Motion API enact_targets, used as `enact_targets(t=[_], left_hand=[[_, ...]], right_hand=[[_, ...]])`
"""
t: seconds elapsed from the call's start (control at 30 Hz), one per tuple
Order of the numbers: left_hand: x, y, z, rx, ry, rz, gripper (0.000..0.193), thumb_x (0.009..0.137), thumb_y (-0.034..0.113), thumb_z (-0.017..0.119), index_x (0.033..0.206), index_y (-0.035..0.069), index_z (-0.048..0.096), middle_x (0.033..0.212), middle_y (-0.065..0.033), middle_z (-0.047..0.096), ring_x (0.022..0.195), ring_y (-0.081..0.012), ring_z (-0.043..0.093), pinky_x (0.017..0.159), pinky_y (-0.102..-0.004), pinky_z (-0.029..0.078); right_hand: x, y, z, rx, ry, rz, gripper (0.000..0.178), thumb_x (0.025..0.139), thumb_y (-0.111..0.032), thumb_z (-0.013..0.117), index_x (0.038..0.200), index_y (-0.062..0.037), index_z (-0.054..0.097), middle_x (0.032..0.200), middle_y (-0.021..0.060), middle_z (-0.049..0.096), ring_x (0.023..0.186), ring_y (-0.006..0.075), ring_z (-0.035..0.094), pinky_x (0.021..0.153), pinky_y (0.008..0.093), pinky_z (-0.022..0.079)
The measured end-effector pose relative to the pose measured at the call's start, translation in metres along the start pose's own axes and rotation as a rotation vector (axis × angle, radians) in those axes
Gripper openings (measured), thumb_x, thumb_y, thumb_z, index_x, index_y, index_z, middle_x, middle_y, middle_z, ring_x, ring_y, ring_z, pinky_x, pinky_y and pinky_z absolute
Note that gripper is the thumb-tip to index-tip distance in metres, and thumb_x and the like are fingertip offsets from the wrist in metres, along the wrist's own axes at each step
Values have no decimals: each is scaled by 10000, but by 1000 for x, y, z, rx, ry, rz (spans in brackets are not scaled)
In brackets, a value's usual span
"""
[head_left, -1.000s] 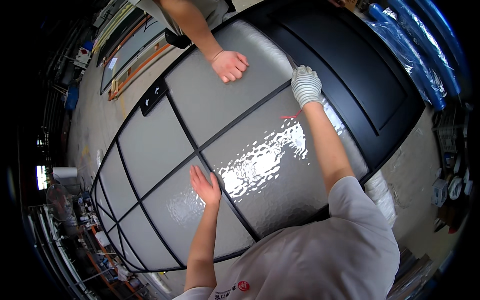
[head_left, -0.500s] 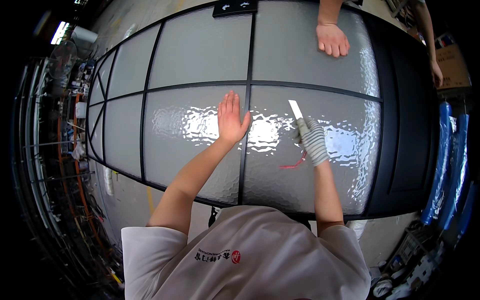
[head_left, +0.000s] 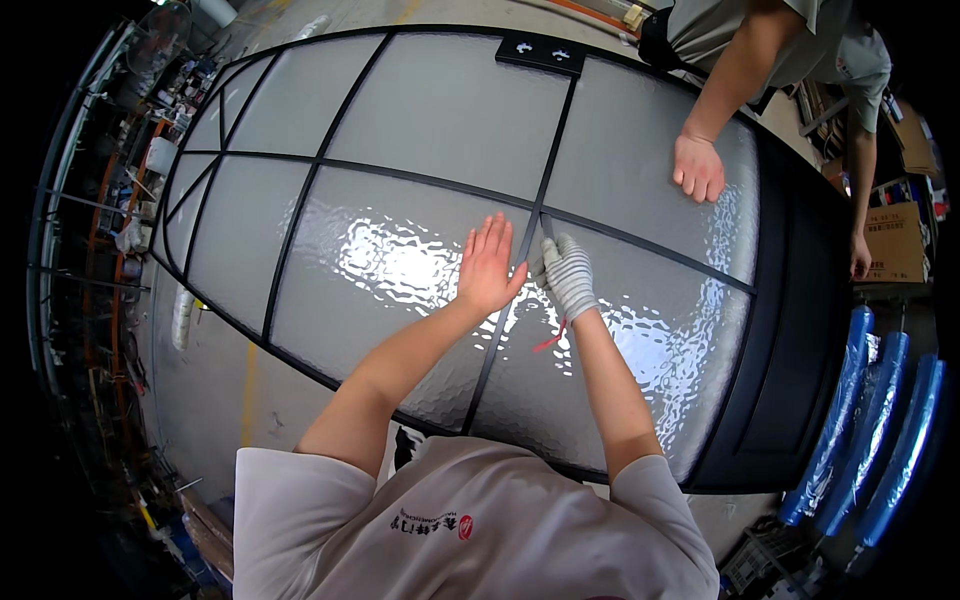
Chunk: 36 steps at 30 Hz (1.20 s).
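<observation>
The left hand (head_left: 487,268) lies flat, fingers spread, on the frosted glass door panel (head_left: 400,180) just beside its black bar (head_left: 505,310) — the gloved right hand (head_left: 566,277), fingers curled shut, presses a thin dark strip (head_left: 548,226) there — another person's hand (head_left: 698,168) rests further up

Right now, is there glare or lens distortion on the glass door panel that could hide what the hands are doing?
Head view: a bright glare patch sits on the textured glass panel beside the bare left hand, with more sparkle past the gloved right hand. Both hands stay sharp and readable. Fisheye bends the black frame bars toward the rim, and the corners are dark.
</observation>
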<state>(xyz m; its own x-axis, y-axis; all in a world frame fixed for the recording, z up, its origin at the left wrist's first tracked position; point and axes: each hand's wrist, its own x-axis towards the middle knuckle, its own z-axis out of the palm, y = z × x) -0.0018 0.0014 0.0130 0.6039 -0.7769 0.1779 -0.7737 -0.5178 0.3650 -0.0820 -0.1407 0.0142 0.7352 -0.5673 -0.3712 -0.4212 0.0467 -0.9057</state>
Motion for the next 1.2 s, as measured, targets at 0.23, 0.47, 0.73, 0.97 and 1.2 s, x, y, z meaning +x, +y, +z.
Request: enact_targets(t=[0.23, 0.47, 0.73, 0.97, 1.2], left_hand=[[-3, -5, 2, 0, -1, 8, 685, 848, 339, 539, 1377, -57, 357, 1474, -224, 298, 1381, -380, 260, 1130, -509, 190], [-2, -1, -2, 16, -17, -8, 703, 855, 366, 544, 1381, -60, 356, 1485, -215, 287, 1384, -363, 254, 1143, -488, 187], [-7, -3, 5, 12, 21, -6, 692, 869, 382, 531, 1386, -43, 359, 1488, -196, 295, 1386, -352, 255, 1138, -491, 195], [-5, -6, 15, 62, 18, -33, 685, 888, 415, 501, 1405, -7, 345, 1494, -189, 287, 1396, -348, 244, 1143, -487, 195], [-62, 25, -15, -18, -167, -24, 681, 853, 348, 597, 1353, -57, 375, 1460, -242, 303, 1398, -372, 230, 1115, -464, 281]], right_hand=[[-63, 18, -34, 603, -25, -68, 190, 956, -216, 531, 937, -29, 555, 624, 38, 578, 518, 116, 547, 497, 255, 455], [-178, 70, -67, 374, 112, -58, 191, 909, -201, 644, 949, -25, 582, 742, 20, 610, 620, 80, 564, 550, 237, 474], [-260, 128, -72, 272, 407, -101, 186, 903, -197, 655, 929, -24, 593, 739, -9, 610, 635, 49, 539, 545, 229, 460], [-240, 134, -65, -43, 498, -158, 225, 880, -252, 680, 863, -52, 579, 600, 7, 584, 548, 72, 548, 522, 253, 464], [-242, 133, -61, 239, 447, -197, 181, 899, -209, 654, 870, -53, 567, 621, -24, 540, 555, 42, 484, 506, 206, 408]])
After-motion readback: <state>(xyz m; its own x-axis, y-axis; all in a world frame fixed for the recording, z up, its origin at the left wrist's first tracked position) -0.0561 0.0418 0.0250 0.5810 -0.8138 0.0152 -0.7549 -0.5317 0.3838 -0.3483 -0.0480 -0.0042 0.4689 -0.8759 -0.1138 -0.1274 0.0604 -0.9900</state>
